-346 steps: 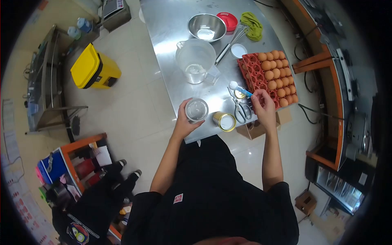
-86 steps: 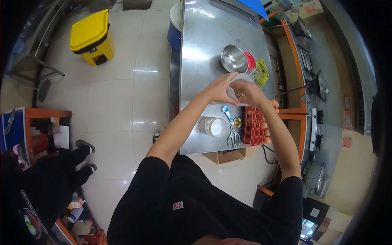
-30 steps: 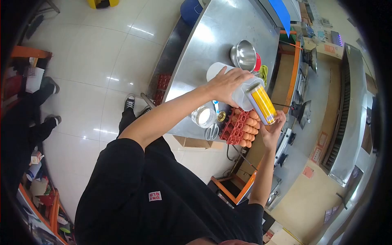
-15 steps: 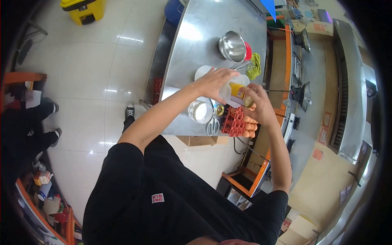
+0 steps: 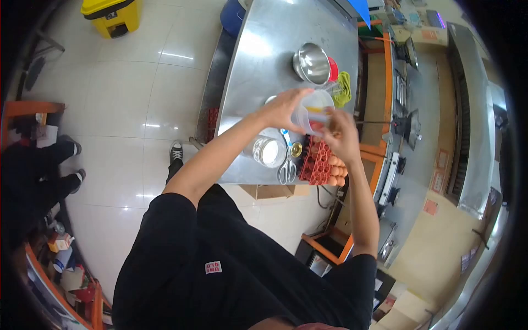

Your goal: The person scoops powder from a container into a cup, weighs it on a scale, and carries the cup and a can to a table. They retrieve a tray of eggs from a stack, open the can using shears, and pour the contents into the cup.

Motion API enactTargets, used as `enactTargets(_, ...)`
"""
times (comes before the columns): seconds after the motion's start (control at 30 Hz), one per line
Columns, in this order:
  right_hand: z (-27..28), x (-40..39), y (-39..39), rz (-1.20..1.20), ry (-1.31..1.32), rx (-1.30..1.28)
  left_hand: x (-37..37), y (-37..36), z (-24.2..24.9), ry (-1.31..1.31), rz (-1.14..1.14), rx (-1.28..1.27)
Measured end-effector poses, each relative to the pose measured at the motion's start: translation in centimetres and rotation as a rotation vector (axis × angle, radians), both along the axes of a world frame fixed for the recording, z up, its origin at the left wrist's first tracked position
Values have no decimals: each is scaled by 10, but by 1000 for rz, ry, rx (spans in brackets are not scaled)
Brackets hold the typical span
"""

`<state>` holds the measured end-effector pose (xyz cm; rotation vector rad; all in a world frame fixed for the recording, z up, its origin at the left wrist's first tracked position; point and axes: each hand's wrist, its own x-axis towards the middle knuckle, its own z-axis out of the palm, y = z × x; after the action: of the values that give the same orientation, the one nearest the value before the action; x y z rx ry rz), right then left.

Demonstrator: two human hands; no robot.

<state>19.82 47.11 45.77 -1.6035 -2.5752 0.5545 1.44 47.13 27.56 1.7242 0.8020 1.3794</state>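
My left hand [image 5: 287, 111] grips a translucent plastic tub [image 5: 312, 104], its thumb and fingers around the near side. At the tub's right side is my right hand [image 5: 343, 135], blurred and closed on a yellow-labelled can [image 5: 320, 110]. The can is partly hidden by the fingers and tub. Below the hands on the steel table stands a clear jar [image 5: 269, 152] with white contents. Scissors [image 5: 286, 170] and a small gold lid [image 5: 296, 149] lie beside it. Brown eggs [image 5: 336, 171] sit by a red egg tray [image 5: 316, 165].
A steel bowl [image 5: 312, 64], a red item [image 5: 333, 69] and a green cloth [image 5: 342, 89] are farther up the steel table [image 5: 269, 66]. A yellow bin [image 5: 114, 17] stands on the floor. Another person's legs [image 5: 58, 165] show at the left.
The tub has tilted and risen toward the camera in my left hand. My right hand has turned and shifted slightly, and the can's gold end no longer shows.
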Motion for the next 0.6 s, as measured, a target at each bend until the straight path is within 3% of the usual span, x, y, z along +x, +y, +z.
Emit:
enactTargets(0.03,6,-6,-10,102,-164,16,-1,0,2,20,-18,-2)
enactTargets(0.1,16,3,-16,138,-96,263,-10,8,8,55,-24,-16)
enactTargets(0.23,42,28,-55,-285,419,248,-4,-1,0,26,1,16)
enactTargets(0.3,17,52,-73,-184,629,391,-3,10,4,36,44,114)
enactTargets(0.33,6,43,-83,-127,604,474,-2,10,12,66,59,153)
enactTargets(0.37,-12,58,-88,-126,377,488,-1,10,18,96,69,189)
enactTargets(0.43,-13,53,-101,-262,262,398,4,8,19,118,7,166)
enactTargets(0.5,-21,58,-102,-324,763,389,1,17,21,141,2,148)
enactTargets(0.6,-27,44,-108,-390,1089,526,1,8,17,159,4,107)
